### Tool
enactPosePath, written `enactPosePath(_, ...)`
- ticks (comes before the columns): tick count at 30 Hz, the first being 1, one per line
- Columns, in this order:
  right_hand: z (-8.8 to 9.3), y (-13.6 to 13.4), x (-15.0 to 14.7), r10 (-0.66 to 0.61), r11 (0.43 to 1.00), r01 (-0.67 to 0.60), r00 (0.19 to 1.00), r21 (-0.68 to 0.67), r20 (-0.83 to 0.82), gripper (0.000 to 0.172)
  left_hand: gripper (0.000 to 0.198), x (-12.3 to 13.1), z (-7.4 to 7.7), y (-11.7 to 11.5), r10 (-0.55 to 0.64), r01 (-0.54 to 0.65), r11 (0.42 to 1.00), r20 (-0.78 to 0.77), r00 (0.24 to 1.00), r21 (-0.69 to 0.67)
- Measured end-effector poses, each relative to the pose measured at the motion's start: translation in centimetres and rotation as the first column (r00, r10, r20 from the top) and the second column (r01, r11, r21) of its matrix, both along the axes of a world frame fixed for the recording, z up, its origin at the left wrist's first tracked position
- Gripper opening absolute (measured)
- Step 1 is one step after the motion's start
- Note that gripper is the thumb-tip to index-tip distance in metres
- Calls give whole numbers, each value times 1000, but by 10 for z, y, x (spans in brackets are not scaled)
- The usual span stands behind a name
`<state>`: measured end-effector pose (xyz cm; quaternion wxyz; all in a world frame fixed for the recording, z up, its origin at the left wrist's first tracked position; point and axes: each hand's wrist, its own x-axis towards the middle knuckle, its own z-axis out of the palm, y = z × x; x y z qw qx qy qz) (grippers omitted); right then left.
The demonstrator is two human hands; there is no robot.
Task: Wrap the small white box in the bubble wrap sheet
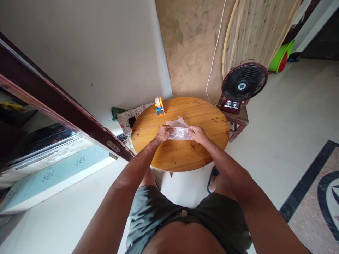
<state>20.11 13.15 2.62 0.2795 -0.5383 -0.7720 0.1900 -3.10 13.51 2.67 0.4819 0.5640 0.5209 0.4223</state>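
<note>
A sheet of bubble wrap (181,133) spans the gap between my two hands, over the middle of the round wooden table (177,158). My left hand (165,133) is closed on its left end, and my right hand (197,134) pinches the right end. The near part looks folded or thicker, and I cannot tell whether something is wrapped inside. A looser, see-through flap rises on the far side. Behind it on the table stands an orange and blue tape dispenser (159,106), apart from both hands.
A dark fan (244,83) stands on a wooden stool (239,118) right of the table. Printed sacking (127,118) with a dark phone-like object (131,122) lies left of it. A white cord (215,49) hangs down the back wall. A door frame (66,102) crosses the left side.
</note>
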Motion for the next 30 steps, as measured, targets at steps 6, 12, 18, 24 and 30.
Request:
enactPosePath(6,1,11,0,-77,992,71,996,-104,-51,32,37,-1,-14,11,50,-41,997,-135,990,65)
enactPosePath(12,-2,19,-2,-125,982,133,990,-136,70,32,14,-3,-13,19,169,-77,970,-409,897,231)
enactPosePath(18,-6,23,-3,-109,980,130,984,-151,140,33,46,8,5,-38,266,303,745,-680,683,595)
enactPosePath(24,-6,21,-4,-116,982,138,980,-127,164,32,64,22,-17,-71,126,604,675,-873,471,424)
enactPosePath(30,3,15,-6,-107,974,145,971,-175,212,34,73,18,-29,-58,117,551,740,-881,459,385)
